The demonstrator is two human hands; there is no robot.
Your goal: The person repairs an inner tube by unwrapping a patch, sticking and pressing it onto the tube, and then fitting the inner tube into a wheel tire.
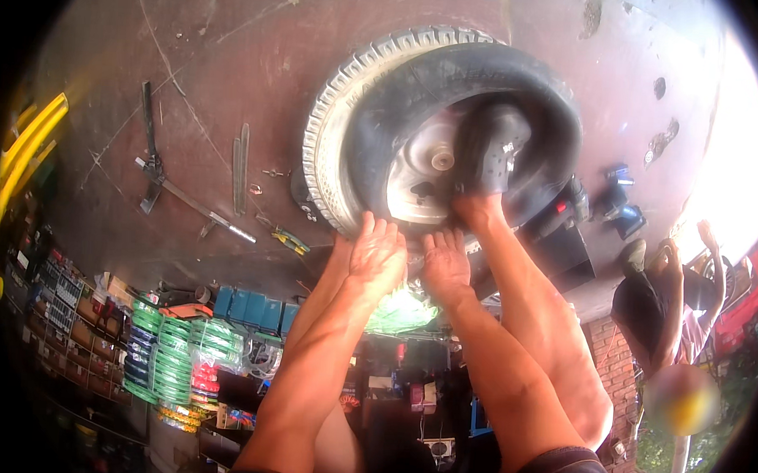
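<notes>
A tire (329, 120) with a pale, dusty sidewall and blocky tread lies on the floor in front of me. A black inner tube (393, 102) rests partly over it, around a silver wheel rim (414, 208) with a hub in the centre. My left hand (378, 252) is closed over the near edge of the tire, fingertips against the tube. Just to its right, my right hand (446, 260) grips the same near edge, its fingertips partly hidden. My right foot, in a black clog (494, 148), presses down on the wheel inside the tube.
Left of the tire lie a long metal tool (186, 198), two flat tire levers (240, 171) and yellow-handled pliers (290, 240). Blue-and-black power tools (624, 209) stand at right. Another person (668, 308) sits farther right. Green packaged coils (175, 354) and shelves fill the lower left.
</notes>
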